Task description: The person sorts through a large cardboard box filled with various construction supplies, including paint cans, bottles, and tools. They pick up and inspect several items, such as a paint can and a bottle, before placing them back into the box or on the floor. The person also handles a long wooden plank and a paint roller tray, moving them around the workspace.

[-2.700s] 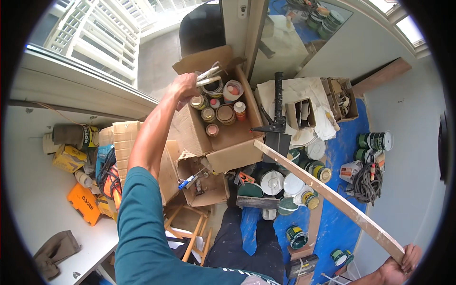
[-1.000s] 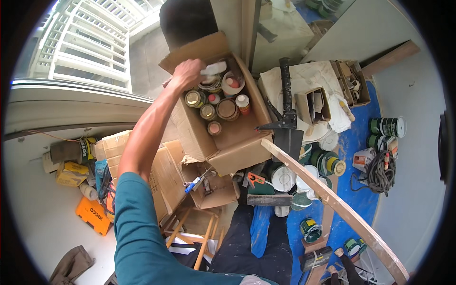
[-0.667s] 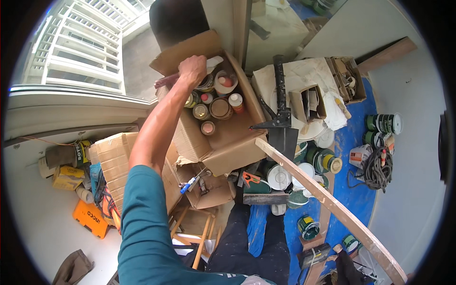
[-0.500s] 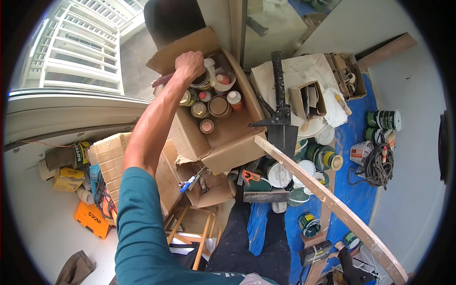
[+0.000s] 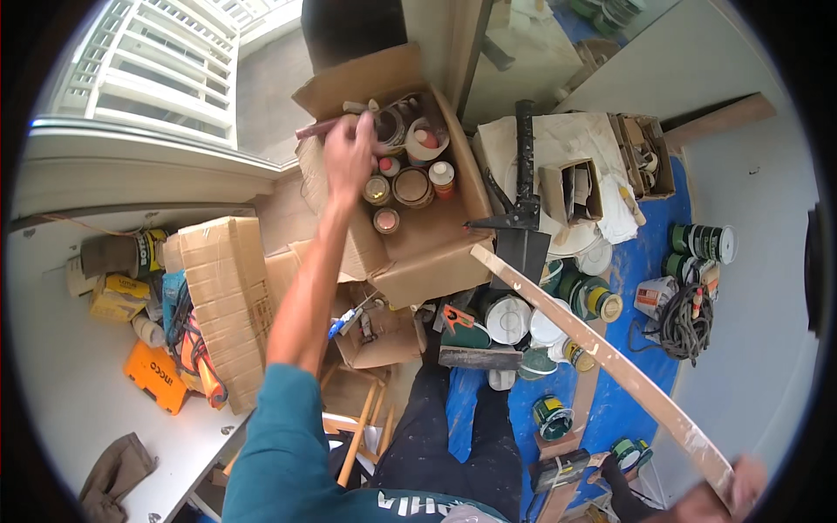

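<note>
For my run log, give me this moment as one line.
Left hand: over open cardboard box, grip unclear | right hand: gripping wooden strip near its end | box contents: jars, white-capped bottle

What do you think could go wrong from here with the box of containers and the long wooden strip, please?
The left hand is over the open cardboard box, close to the containers, so it might tip one. The right hand holds the wooden strip by one end; the far end is near the box and could bump it if swung. Lowering the strip might also disturb the white-lidded buckets.
</note>
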The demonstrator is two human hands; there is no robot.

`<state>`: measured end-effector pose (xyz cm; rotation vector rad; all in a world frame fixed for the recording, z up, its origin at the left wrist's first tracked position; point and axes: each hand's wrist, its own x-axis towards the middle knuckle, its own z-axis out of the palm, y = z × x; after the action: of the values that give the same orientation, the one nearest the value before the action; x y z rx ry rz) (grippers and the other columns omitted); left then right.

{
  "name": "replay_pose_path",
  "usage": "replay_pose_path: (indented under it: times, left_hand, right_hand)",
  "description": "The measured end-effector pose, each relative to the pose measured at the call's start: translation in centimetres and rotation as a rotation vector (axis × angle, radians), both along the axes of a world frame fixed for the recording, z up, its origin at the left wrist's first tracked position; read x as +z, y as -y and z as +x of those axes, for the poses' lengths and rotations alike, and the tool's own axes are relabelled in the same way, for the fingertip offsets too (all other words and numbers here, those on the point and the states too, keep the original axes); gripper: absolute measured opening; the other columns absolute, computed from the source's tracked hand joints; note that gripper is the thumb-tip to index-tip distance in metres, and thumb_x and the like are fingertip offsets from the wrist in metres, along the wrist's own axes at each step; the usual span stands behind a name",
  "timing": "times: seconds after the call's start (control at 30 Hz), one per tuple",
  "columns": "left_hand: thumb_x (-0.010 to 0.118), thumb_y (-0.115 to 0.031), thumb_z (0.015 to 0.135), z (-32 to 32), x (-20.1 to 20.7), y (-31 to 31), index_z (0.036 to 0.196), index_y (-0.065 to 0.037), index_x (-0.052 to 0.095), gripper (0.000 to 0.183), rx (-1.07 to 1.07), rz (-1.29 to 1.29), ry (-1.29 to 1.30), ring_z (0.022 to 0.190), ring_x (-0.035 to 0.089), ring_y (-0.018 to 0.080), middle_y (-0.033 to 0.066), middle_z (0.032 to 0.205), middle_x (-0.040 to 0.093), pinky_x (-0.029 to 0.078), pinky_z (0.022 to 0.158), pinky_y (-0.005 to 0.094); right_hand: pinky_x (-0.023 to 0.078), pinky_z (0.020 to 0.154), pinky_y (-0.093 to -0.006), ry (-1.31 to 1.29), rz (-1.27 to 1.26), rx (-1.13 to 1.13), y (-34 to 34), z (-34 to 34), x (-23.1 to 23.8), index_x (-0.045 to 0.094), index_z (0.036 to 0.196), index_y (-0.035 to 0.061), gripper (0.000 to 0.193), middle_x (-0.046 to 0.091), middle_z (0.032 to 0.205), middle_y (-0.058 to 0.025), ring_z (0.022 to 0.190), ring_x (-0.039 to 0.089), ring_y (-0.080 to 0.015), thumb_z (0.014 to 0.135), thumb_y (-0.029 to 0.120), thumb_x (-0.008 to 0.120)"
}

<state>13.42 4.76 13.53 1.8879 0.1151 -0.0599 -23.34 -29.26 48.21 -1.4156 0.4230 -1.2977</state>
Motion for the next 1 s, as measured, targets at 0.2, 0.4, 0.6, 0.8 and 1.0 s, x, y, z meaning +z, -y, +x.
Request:
replay_pose_path:
  times: [0.2, 0.4, 0.6, 0.8, 1.0]
  left_hand:
    - [0.060, -0.025, 0.097, -29.9, -7.2, -4.6, 0.084, -0.001, 0.062, 0.027, 0.234, -0.153, -0.500, 0.054, 0.058, 0.0089, 0.0027, 0.069, 0.061, 0.045, 0.051, 0.0264]
    - [0.059, -0.017, 0.096, -49.2, -13.0, -10.5, 0.092, -0.001, 0.062, 0.016, 0.425, 0.040, -0.723, 0.058, 0.063, 0.0129, 0.0060, 0.063, 0.065, 0.047, 0.056, 0.0304]
    - [0.072, -0.019, 0.084, -48.5, -19.8, -15.3, 0.112, -0.005, 0.057, 0.035, 0.249, 0.737, -0.507, 0.101, 0.060, 0.0355, 0.0158, 0.105, 0.063, 0.048, 0.085, 0.0455]
    - [0.066, -0.025, 0.082, -37.4, -32.9, -17.5, 0.119, -0.009, 0.058, 0.041, -0.288, 1.454, -0.227, 0.107, 0.055, 0.0223, 0.0063, 0.105, 0.060, 0.047, 0.079, 0.0353]
    - [0.059, -0.026, 0.095, -33.4, -42.0, -20.6, 0.106, -0.025, 0.076, 0.020, -0.600, 1.602, -0.795, 0.100, 0.069, 0.0220, -0.0043, 0.105, 0.074, 0.048, 0.073, 0.0417]
  right_hand:
    - [0.029, 0.112, -0.0626, -0.462, 0.073, 0.670, -6.4, 2.8, -12.9, 0.043, 0.118, 0.0116, 0.026, 0.047, 0.100, -0.0098, 0.121, 0.050, -0.0354, 0.102, 0.031, 0.048]
    - [0.018, 0.117, -0.0707, -0.502, 0.207, 0.929, -4.9, 1.2, -11.0, 0.047, 0.097, 0.0123, 0.021, 0.041, 0.085, -0.0035, 0.098, 0.050, -0.0263, 0.106, 0.030, 0.040]
    - [0.052, 0.084, -0.0425, -0.565, 0.250, 0.787, -3.1, -3.7, -8.3, 0.057, 0.086, 0.0106, 0.030, 0.053, 0.071, -0.0041, 0.073, 0.056, -0.0190, 0.103, 0.030, 0.043]
    - [0.047, 0.073, -0.0353, -0.693, 0.288, 0.736, -0.8, -9.1, -10.7, 0.052, 0.083, 0.0134, 0.029, 0.046, 0.065, -0.0006, 0.067, 0.048, -0.0156, 0.105, 0.027, 0.041]
    - [0.043, 0.062, -0.0248, -1.082, 0.059, 0.591, 3.1, -17.1, -21.5, 0.045, 0.090, 0.0166, 0.014, 0.045, 0.066, 0.0031, 0.065, 0.044, -0.0114, 0.103, 0.021, 0.048]
